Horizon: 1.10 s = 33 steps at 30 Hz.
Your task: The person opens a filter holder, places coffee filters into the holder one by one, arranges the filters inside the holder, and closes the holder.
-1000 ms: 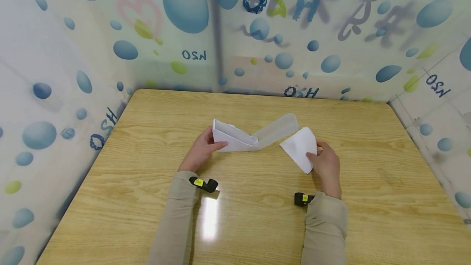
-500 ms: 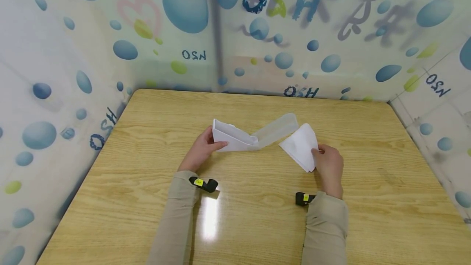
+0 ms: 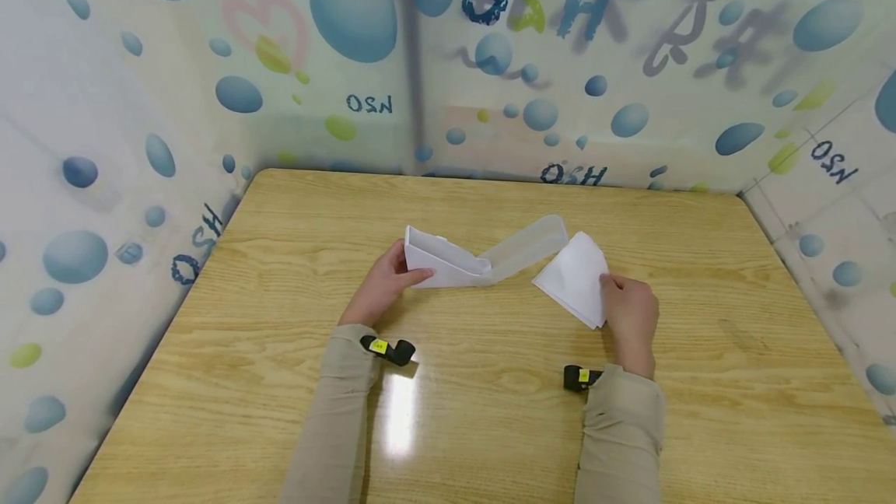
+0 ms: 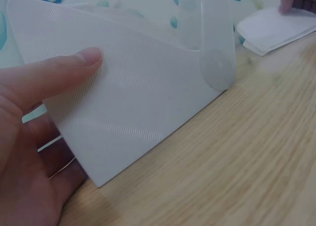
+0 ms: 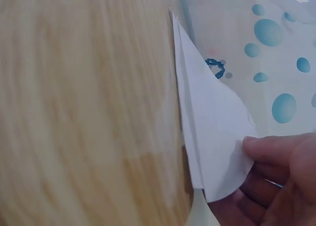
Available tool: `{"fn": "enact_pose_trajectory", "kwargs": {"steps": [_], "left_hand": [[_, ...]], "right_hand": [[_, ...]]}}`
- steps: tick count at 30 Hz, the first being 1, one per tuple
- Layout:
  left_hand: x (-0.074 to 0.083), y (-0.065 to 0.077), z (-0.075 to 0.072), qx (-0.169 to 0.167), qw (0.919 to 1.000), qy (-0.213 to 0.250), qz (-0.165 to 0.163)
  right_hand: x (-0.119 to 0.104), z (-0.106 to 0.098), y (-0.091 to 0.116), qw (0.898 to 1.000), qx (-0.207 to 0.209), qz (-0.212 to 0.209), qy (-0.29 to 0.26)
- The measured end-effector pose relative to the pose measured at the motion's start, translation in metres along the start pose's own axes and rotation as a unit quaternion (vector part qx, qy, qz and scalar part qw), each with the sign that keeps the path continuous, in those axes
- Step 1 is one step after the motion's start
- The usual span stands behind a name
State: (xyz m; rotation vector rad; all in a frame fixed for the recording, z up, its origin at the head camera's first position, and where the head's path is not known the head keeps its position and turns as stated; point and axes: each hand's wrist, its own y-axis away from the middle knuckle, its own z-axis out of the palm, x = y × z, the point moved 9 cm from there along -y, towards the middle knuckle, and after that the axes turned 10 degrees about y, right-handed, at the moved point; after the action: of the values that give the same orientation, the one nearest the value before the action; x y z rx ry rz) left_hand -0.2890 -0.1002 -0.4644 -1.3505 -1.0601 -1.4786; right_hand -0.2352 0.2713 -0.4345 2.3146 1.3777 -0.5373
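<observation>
**The left hand (image 3: 379,285) holds the white case (image 3: 448,274) while the right hand (image 3: 633,317) pinches the folded paper (image 3: 575,280)**

We lay a clock face over the table (image 3: 490,411) in the head view, with 12 at the far edge. At 10 o'clock, the left hand has its thumb on the case's ribbed face and its fingers behind. At 3 o'clock, the right hand pinches the paper, thumb on the near face, fingers curled behind.

Over the last second, we see the right hand slide slightly toward 3 o'clock, taking the paper along; the left hand and the case stay put. We judge this a small readjustment on the paper's side, with the case kept steady. The paper remains outside the case.

Moving outward, we find the case at 11 o'clock, open along its top, with its translucent flap (image 3: 528,247) swung out toward 2 o'clock. The paper, at 2, aims a sharp corner toward 9 and shows its layered edge toward 7. Its upper corner comes close to the flap's end; we cannot tell whether they touch. That looks like the tightest spot for any movement.

Elsewhere we have room: wood stretches well beyond the right hand toward 3, and toward 6 between the sleeves (image 3: 619,434). At 12, the table's far edge meets the droplet-patterned backdrop (image 3: 437,127).
</observation>
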Motion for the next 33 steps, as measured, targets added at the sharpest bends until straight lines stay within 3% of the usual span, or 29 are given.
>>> {"fn": "enact_pose_trajectory", "kwargs": {"steps": [8, 19, 33], "left_hand": [[0.0039, -0.0005, 0.0012, -0.001, 0.9999, -0.003, 0.012], [0.0009, -0.0012, 0.001, -0.004, 1.0, 0.001, 0.002], [0.0041, 0.0013, 0.0024, -0.004, 0.9998, 0.014, 0.011]], "right_hand": [[0.0016, -0.0054, -0.0015, 1.0, 0.014, 0.006, -0.004], [0.0018, -0.0049, 0.0013, 0.999, 0.001, 0.027, -0.02], [0.0005, -0.0016, -0.0013, 0.999, 0.007, 0.005, -0.031]]}}
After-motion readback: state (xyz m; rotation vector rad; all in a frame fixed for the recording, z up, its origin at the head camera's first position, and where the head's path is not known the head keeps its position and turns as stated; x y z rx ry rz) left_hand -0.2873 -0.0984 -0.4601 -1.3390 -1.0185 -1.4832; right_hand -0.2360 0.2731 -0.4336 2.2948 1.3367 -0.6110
